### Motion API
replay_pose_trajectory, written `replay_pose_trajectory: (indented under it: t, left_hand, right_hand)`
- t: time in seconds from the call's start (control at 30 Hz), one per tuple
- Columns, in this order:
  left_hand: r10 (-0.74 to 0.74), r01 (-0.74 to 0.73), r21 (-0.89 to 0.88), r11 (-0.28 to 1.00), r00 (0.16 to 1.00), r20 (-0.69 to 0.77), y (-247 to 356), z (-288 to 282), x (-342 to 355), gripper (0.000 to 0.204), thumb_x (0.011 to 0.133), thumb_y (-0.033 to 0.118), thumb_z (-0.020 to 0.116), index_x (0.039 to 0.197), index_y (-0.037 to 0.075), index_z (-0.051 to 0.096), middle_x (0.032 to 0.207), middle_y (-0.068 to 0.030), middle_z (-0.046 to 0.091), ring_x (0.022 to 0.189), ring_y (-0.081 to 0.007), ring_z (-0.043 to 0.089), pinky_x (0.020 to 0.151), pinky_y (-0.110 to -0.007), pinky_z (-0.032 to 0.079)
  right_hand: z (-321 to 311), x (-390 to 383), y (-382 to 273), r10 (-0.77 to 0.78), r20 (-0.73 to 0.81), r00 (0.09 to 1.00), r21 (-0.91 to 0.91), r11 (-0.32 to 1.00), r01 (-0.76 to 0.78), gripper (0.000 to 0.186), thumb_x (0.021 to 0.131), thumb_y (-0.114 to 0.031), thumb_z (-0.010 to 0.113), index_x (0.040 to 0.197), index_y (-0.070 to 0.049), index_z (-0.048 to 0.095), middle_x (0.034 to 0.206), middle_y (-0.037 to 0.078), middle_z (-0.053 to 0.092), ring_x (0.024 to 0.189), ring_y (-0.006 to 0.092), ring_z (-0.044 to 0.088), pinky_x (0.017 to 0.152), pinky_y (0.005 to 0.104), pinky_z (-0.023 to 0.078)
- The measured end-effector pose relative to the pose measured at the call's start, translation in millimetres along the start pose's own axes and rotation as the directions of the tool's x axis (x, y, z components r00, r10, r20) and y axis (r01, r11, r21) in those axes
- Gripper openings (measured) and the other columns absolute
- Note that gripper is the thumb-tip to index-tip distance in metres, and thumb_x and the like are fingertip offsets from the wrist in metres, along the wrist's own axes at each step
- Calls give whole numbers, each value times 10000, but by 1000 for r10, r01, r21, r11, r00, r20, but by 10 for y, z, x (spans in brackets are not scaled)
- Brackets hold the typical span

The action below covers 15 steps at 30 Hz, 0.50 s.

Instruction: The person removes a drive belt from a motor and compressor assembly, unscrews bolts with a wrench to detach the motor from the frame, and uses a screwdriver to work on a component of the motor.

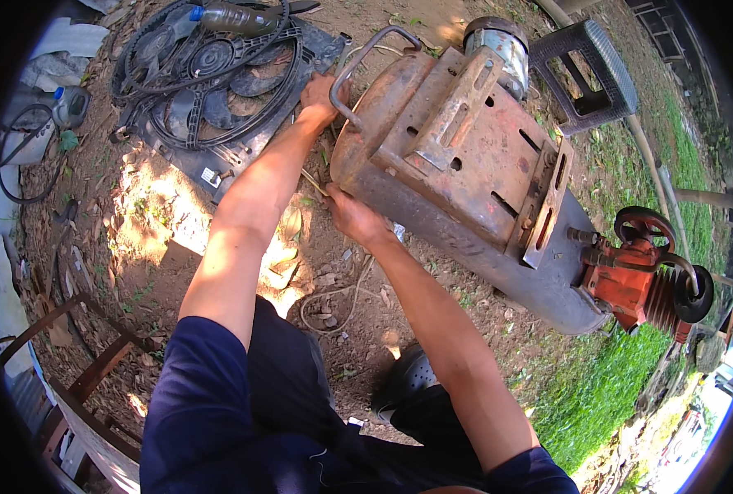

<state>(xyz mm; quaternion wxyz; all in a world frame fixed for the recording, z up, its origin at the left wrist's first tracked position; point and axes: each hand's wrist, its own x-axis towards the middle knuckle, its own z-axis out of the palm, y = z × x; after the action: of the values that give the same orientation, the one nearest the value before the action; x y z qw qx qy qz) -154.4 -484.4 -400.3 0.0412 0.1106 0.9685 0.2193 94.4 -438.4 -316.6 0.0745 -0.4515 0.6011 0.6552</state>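
Note:
A rusty air compressor tank [482, 247] lies on the dirt, with a flat bolted plate [498, 156] on top and a curved metal handle [358, 62] at its left end. My left hand [321, 97] is right beside the handle's lower bend; its fingers are partly hidden, so their grip is unclear. Low at the tank's rounded end, my right hand [354, 216] is closed, with a thin yellowish rod [314, 183] running out from its fingertips. A red pump head [630, 280] with a wheel is fixed to the tank's far right end.
Left of the tank lies a black fan shroud [210, 107] with belts and a plastic bottle [235, 20]. Beyond the tank are a motor [498, 51] and a black plastic stool [589, 74]. A loose cord [338, 306] curls near my feet. A rusty metal frame [78, 379] is at lower left.

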Motion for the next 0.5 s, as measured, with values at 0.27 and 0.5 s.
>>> replay_pose_trajectory:
  t: [0.27, 0.5]
  left_hand:
    - [117, -109, -55, 993, 978, 174, 150, -178, -75, 358, 919, 212, 478, 1085, -87, 584, 1003, -311, 650, 988, -432, 648, 821, -488, 529]
    - [44, -45, 25, 999, 998, 52, 570, -51, -147, 360, 874, 150, 517, 1131, -102, 528, 1038, -303, 644, 957, -393, 680, 794, -434, 568]
  right_hand:
    - [35, 100, -100, -68, -17, 998, -108, 992, 66, 529, 1002, -290, 371, 1473, -51, 340, 1447, 50, 458, 1273, 255, 454, 1087, 445, 320]
    - [319, 631, -1197, 619, 61, 783, 784, 456, -421, 542, 962, -253, 421, 1453, -32, 368, 1463, 58, 440, 1296, 266, 442, 1088, 453, 329]
